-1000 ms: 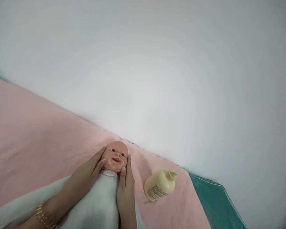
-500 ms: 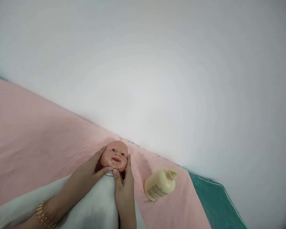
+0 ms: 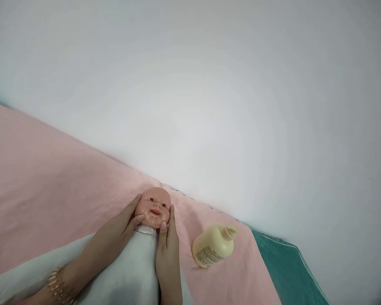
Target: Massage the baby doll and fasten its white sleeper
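A baby doll lies on a pink cloth [image 3: 44, 182], its bare plastic head [image 3: 154, 206] toward the wall and its white clothed body [image 3: 130, 271] toward me. My left hand [image 3: 117, 235] cups the left side of the head, fingers stretched along the cheek and thumb at the jaw. My right hand [image 3: 167, 250] lies flat against the right side, fingers together, thumb tip at the chin. Neither hand grips anything. A gold bracelet [image 3: 59, 286] circles my left wrist.
A cream plastic bottle [image 3: 213, 248] with a printed label lies on its side on the pink cloth, right of the doll. A teal surface [image 3: 285, 271] shows beyond the cloth's right edge. A plain white wall [image 3: 209, 106] rises just behind.
Half a second ago both thumbs met under the doll's chin; now they have slid apart and back to the cheeks. The doll and bottle have not moved.
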Available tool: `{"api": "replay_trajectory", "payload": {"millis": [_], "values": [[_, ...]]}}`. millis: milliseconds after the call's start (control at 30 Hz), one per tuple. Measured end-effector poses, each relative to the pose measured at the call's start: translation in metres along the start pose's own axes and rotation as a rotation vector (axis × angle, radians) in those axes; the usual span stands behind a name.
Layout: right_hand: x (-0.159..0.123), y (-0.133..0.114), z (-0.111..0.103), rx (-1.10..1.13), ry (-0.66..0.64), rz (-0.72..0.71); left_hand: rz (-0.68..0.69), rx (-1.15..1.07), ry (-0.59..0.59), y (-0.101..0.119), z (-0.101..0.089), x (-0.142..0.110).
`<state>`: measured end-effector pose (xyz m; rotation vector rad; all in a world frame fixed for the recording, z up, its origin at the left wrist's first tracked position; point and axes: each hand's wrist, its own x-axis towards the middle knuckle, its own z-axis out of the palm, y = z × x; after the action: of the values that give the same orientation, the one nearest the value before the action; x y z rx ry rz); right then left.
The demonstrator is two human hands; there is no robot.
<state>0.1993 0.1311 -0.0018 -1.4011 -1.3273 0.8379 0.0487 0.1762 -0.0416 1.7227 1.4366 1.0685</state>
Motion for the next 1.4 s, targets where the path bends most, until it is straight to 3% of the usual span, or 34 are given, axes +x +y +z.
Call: {"api": "replay_trajectory", "payload": {"millis": [200, 567, 833, 1400], "values": [[0.001, 0.002, 0.000, 0.027, 0.012, 0.015, -0.021, -0.068, 0.033, -0.002, 0.003, 0.001], [-0.003, -0.006, 0.001, -0.008, 0.009, 0.005, -0.051, -0.081, -0.079, 0.018, -0.012, -0.004], [-0.003, -0.005, 0.003, 0.003, 0.028, 0.015, -0.070, -0.092, -0.085, 0.024, -0.015, -0.004], [0.001, 0.001, -0.001, 0.018, -0.004, 0.003, 0.013, -0.022, -0.002, 0.013, -0.009, -0.001]]}}
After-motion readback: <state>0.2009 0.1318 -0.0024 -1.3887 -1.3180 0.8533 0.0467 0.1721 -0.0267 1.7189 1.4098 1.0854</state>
